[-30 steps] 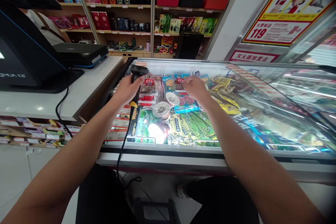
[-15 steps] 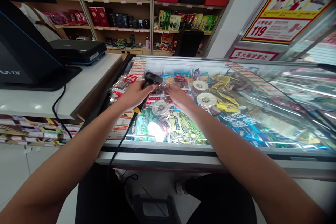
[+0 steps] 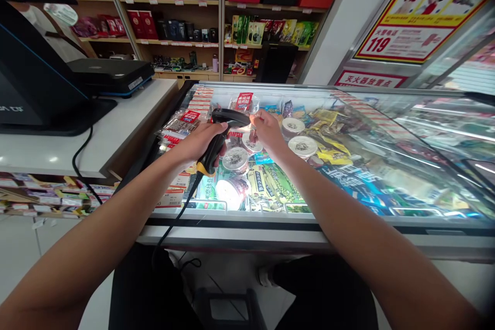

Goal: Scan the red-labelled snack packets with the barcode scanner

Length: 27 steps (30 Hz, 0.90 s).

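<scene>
My left hand [image 3: 203, 142] is wrapped around the grip of a black barcode scanner [image 3: 228, 117], whose cable runs down toward me. Just right of the scanner head, my right hand [image 3: 266, 131] is closed, its fingertips pinching the corner of a clear food packet with a red label [image 3: 244, 102]. The scanner head hides the lower part of that packet. Left of my left hand, more clear packets with red labels [image 3: 181, 122] lie on the freezer's top. Round white-lidded tubs [image 3: 235, 159] show beneath my hands.
The glass-topped chest freezer [image 3: 270, 220] holds bagged goods, including yellow packs [image 3: 334, 149] and blue packs [image 3: 353, 185]. A counter [image 3: 127, 129] with a black scale [image 3: 112, 75] stands to the left. Stocked shelves [image 3: 174, 2] line the back. Part of another person [image 3: 38, 26] shows behind the dark terminal.
A red-labelled packet that lay right of the scanner now stands tilted up behind the scanner head. My right hand has shifted slightly right and up; the scanner has turned its head to the right.
</scene>
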Available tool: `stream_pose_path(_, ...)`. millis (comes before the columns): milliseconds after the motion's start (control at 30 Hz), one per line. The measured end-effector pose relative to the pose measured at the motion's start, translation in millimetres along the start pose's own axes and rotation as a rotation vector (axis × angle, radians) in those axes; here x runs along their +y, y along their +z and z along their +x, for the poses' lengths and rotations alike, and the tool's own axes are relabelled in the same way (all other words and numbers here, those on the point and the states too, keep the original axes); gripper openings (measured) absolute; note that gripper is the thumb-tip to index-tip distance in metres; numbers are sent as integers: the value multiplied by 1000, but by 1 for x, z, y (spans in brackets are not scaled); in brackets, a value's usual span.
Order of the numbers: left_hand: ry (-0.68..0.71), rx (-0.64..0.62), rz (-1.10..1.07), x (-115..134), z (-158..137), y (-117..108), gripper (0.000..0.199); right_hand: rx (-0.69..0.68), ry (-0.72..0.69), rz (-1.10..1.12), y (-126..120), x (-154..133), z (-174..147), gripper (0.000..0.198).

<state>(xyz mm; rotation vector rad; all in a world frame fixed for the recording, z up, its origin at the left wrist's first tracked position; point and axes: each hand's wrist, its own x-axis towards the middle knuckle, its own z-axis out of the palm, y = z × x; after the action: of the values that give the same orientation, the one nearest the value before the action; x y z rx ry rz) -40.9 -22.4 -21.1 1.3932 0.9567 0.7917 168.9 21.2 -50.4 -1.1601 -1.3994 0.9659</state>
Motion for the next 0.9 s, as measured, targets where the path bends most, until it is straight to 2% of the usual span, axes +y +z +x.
stream_pose_path(167,11,-29,-11,3,-3,0,43,25,17,-24,-2,-5,-1,23)
stream_pose_path(367,-37,-28,-46,6,-3,-1,40,42,36,-36,-4,-6,0,26)
stream_pose_path(500,-14,7,-52,9,-4,-2,41,106,19,-104,-16,0,10,24)
stream_pose_path(567,17,61,-60,11,-4,-3,39,183,-29,-233,-30,6,18,23)
stream_pose_path(667,55,125,-54,14,-5,-5,37,295,-65,-550,-57,20,31,21)
stream_pose_path(800,59,151,-46,16,-5,-5,39,311,43,-899,-83,35,39,23)
stream_pose_path(900,50,155,-54,15,-4,-6,37,290,102,-1058,-85,35,36,23)
